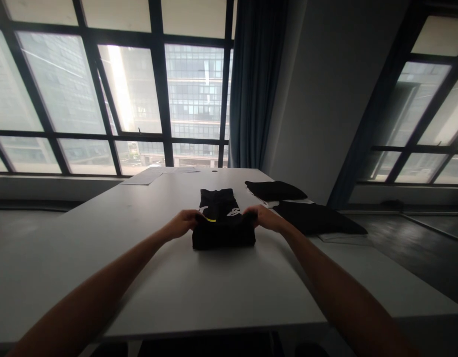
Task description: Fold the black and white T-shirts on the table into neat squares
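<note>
A black garment (223, 235), partly folded, lies in the middle of the white table (210, 287). It bears white lettering and a small yellow mark, and its far part stretches away from me. My left hand (182, 223) pinches the left end of a fold in the cloth. On the opposite side my right hand (265, 218) grips the right end of that same fold. Between both hands the fold's edge is slightly raised above the layer beneath. The fingertips are dark and partly hidden by the fabric.
Two dark folded cloths (275, 190) (318, 218) lie along the table's right side, with something white under them. Paper sheets (150, 176) rest at the far left edge. Beyond the table stand large windows (128, 89) and a blue curtain (255, 84).
</note>
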Demonstrator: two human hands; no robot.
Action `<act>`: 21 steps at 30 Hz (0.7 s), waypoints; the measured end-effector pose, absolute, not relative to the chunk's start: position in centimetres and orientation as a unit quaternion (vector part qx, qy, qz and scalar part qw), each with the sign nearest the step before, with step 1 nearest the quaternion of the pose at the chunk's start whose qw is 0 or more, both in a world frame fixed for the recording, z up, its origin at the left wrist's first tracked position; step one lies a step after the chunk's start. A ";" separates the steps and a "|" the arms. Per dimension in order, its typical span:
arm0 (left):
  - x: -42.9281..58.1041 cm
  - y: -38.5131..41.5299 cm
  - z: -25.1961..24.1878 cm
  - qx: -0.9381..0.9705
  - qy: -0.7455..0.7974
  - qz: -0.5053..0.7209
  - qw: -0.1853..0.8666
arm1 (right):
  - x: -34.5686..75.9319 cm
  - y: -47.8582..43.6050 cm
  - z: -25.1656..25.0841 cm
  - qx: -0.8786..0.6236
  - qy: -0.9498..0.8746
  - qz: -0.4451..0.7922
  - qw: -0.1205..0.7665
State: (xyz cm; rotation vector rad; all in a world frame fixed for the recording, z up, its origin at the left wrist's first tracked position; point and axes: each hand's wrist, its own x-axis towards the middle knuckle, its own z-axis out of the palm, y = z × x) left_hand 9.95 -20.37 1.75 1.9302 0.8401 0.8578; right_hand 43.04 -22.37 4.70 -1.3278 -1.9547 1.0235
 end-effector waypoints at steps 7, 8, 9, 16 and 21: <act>10.0 -18.5 -1.6 0.696 0.471 0.369 0.397 | 42.2 -21.5 2.7 -0.606 -0.639 0.392 0.265; 10.0 -18.6 -1.7 0.720 0.467 0.353 0.372 | 42.2 -21.6 2.6 -0.601 -0.650 0.391 0.252; 10.0 -18.8 -1.6 0.745 0.466 0.334 0.342 | 42.1 -21.6 2.5 -0.597 -0.659 0.388 0.240; 10.3 -19.6 -1.2 0.845 0.419 0.290 0.162 | 41.3 -21.8 3.0 -0.594 -0.706 0.321 0.212; 10.7 -19.5 -1.5 0.849 0.458 0.237 0.119 | 41.4 -22.3 3.9 -0.617 -0.745 0.208 0.145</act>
